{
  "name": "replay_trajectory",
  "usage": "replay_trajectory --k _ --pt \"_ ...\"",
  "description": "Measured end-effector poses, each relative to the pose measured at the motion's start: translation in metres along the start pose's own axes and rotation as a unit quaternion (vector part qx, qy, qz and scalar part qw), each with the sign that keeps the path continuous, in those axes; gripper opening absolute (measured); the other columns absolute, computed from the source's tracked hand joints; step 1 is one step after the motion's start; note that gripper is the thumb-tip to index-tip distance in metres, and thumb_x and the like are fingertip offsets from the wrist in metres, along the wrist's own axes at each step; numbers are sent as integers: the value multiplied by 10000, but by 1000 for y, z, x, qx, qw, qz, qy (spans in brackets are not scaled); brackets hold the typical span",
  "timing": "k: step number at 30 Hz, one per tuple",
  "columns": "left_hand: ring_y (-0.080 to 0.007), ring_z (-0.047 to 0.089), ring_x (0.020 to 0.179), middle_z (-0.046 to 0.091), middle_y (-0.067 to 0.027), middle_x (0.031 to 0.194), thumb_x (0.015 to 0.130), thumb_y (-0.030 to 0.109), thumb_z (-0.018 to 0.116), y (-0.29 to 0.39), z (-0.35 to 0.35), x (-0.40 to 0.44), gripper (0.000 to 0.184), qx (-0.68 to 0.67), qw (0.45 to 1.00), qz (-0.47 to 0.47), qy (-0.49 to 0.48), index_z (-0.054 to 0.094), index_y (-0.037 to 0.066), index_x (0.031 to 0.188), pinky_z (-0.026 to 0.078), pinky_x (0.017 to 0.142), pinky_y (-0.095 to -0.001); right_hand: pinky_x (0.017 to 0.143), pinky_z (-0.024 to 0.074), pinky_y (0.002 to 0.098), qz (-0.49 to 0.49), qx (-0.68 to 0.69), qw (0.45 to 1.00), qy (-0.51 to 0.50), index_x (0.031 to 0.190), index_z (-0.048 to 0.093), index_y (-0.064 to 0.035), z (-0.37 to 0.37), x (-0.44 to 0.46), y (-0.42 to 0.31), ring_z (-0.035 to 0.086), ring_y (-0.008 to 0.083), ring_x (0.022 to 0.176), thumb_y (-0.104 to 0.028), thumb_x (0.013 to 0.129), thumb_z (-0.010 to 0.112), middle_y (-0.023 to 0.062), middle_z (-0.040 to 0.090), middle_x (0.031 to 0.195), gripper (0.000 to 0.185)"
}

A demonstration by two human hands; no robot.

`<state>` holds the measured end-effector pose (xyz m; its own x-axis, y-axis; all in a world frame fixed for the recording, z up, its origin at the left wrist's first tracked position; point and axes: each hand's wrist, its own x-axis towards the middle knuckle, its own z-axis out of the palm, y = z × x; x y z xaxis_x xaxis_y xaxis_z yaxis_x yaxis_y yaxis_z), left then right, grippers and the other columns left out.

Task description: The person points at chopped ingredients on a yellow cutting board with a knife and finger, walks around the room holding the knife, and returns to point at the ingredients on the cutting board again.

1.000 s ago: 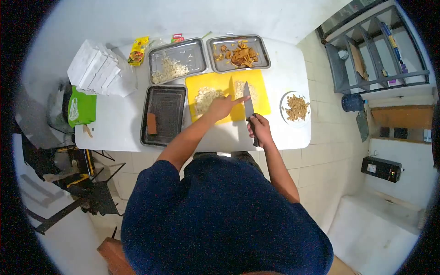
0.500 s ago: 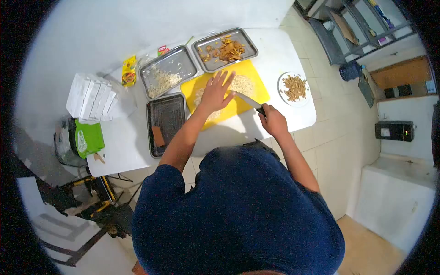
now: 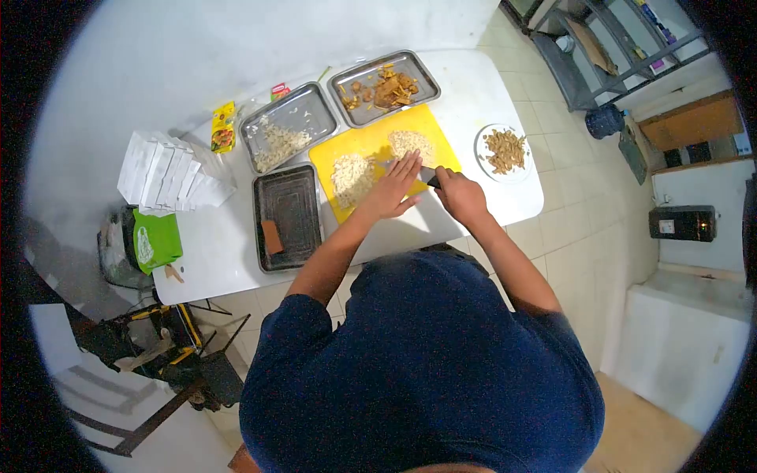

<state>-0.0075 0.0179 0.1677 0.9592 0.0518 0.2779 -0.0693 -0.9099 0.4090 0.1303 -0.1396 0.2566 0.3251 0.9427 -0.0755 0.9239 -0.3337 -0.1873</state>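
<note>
My right hand (image 3: 463,195) is closed round the black handle of a knife (image 3: 428,176), whose blade points left over the yellow cutting board (image 3: 382,135). My left hand (image 3: 392,191) lies over the blade with its fingers stretched out, hiding most of the metal. Two heaps of chopped pale food rest on the board: a larger pile (image 3: 351,178) left of my left hand and a finer pile (image 3: 411,143) just beyond my fingertips.
Behind the board stand a tray of pale pieces (image 3: 282,148) and a tray of browned pieces (image 3: 390,89). A dark tray (image 3: 288,221) is at left, a plate of brown strips (image 3: 505,153) at right. White boxes (image 3: 162,169) and a green bag (image 3: 158,240) are far left.
The knife has swung from pointing away from me to pointing left. My left hand has moved off the larger pile, down and right onto the blade. The view has turned.
</note>
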Motion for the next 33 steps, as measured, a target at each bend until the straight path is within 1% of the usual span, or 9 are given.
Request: replay_trajectory --k 9,13,16,20,21,24,28,30,33 --pt "-374 121 1472 130 -223 1584 963 552 384 -50 4 -6 852 101 986 -135 -3 89 -24 1518 28 1177 -546 673 539 439 42 29 998 24 1060 495 -76 -7 -28 9 648 315 877 -223 852 654 131 645 940 301" --pt "-387 -1 1478 22 -203 1601 1010 499 302 -79 26 -8 767 -125 948 -289 44 13 15 1529 -11 1168 -554 698 528 462 127 124 984 14 1014 489 -64 -7 -37 7 639 354 873 -218 855 662 149 630 960 281" --pt "-326 66 1467 32 -151 1611 880 675 323 -78 17 9 877 -505 754 -363 211 93 135 1532 16 1165 -541 692 511 469 159 229 959 49 999 484 -62 9 -42 6 633 372 873 -218 847 683 159 625 974 295" --pt "-245 154 1451 45 -81 1625 708 910 350 -62 -1 32 1042 -831 242 -353 355 201 295 1536 53 1161 -524 693 489 409 22 331 918 216 1212 572 -71 26 -38 -15 611 343 770 -153 877 663 174 597 834 357" --pt "-259 59 1475 20 -81 1627 559 1013 282 -64 -2 38 1196 -844 294 -316 318 185 327 1534 31 1155 -531 677 474 395 22 324 936 135 1349 537 -107 29 -40 -15 559 316 704 -117 900 628 171 555 777 459" --pt "-357 -19 1481 -33 -129 1619 639 985 174 -49 -3 55 1147 -838 344 -287 311 74 300 1553 -56 1150 -573 701 474 419 12 365 931 10 1361 534 -120 36 -32 -12 560 341 733 -129 914 594 179 538 790 451" --pt "-353 -141 1473 -68 -123 1616 646 979 126 -51 -14 64 1138 -858 333 -241 309 79 292 1553 -114 1131 -591 697 479 424 18 404 903 144 1359 533 -111 26 -28 -19 558 346 711 -127 915 573 190 536 775 446" --pt "-361 -120 1476 -44 -127 1618 646 977 115 -39 -23 71 1141 -847 373 -247 288 95 286 1553 -112 1126 -604 693 482 419 -12 384 921 70 1362 529 -109 30 -23 -14 559 345 703 -124 916 570 189 540 797 448" --pt "-336 -133 1477 -30 -99 1623 611 999 128 -64 0 50 1165 -862 295 -259 320 88 311 1550 -151 1116 -594 688 484 421 -21 327 943 53 1367 523 -105 13 -14 -7 572 355 707 -128 923 559 199 552 820 446"
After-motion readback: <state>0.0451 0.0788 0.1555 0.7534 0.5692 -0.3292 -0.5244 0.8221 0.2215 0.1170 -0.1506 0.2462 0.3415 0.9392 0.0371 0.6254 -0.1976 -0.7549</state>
